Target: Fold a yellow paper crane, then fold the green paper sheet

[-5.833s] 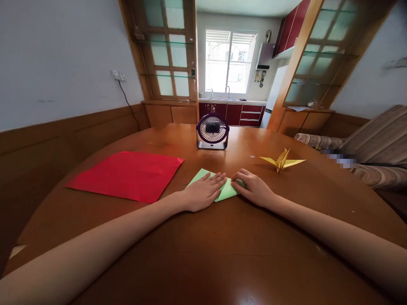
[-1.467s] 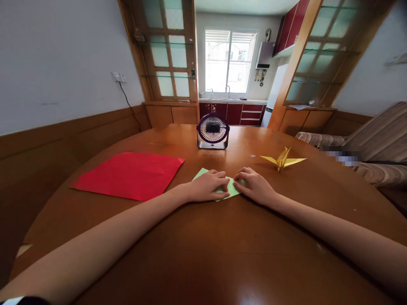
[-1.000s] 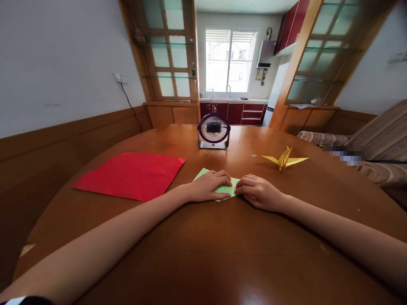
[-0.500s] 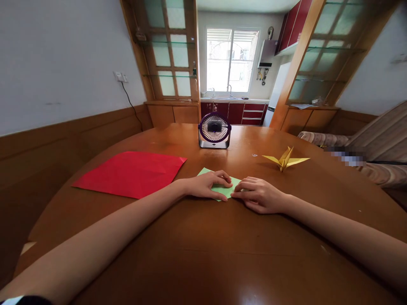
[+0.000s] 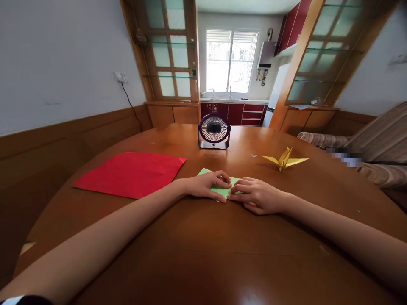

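A small sheet of light green paper (image 5: 223, 191) lies on the table, partly hidden under both hands. My left hand (image 5: 208, 184) rests on its left part, thumb and fingers apart, holding it down flat. From the right, my right hand (image 5: 259, 195) touches the paper's right side with bent fingers close together, the fingertips at its near right edge. The fingertips of the two hands are only a small gap apart. Beyond my right hand stands a folded gold paper crane (image 5: 284, 160) with spread wings.
A large red sheet of paper (image 5: 133, 173) lies to the left, its near edge by my left forearm. At the back of the brown wooden table (image 5: 203, 254) stands a small purple fan (image 5: 214, 130). A striped sofa (image 5: 378, 140) is beyond the table's right side.
My right hand's fingertips have slid slightly left along the green paper, nearer to my left thumb. My left hand has stayed in place.
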